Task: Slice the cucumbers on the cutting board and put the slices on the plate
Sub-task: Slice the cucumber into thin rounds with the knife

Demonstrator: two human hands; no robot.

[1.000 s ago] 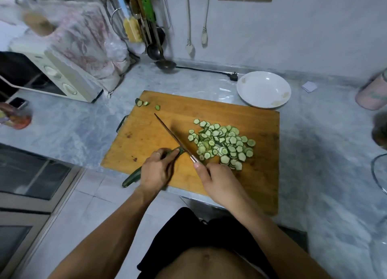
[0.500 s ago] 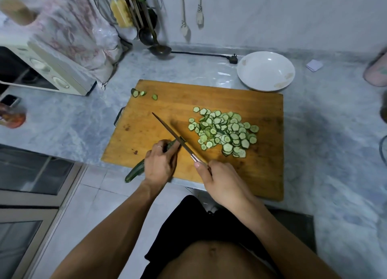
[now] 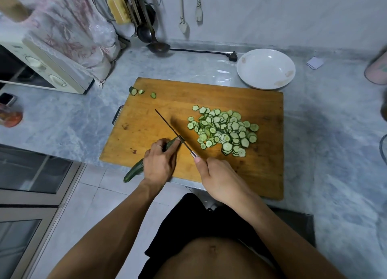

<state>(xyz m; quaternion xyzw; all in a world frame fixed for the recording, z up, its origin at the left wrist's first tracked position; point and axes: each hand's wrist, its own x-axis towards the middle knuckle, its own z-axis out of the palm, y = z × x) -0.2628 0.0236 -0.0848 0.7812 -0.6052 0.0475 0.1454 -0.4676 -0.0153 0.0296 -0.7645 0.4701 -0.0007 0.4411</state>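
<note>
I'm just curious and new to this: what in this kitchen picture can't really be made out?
Head view only:
- Middle of the dark green cucumber: hidden under the left hand.
- Handle of the thin-bladed knife: wrapped inside the right hand.
- Pink container: cut off by the right edge, blurred.
- White microwave: partly cut off by the left edge, cloth over its top.

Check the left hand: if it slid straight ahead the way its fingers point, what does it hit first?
Likely the knife. The left hand grips the cucumber, fingers aimed up-right at the blade right beside the fingertips; the slice pile lies beyond. Depth is uncertain.
</note>
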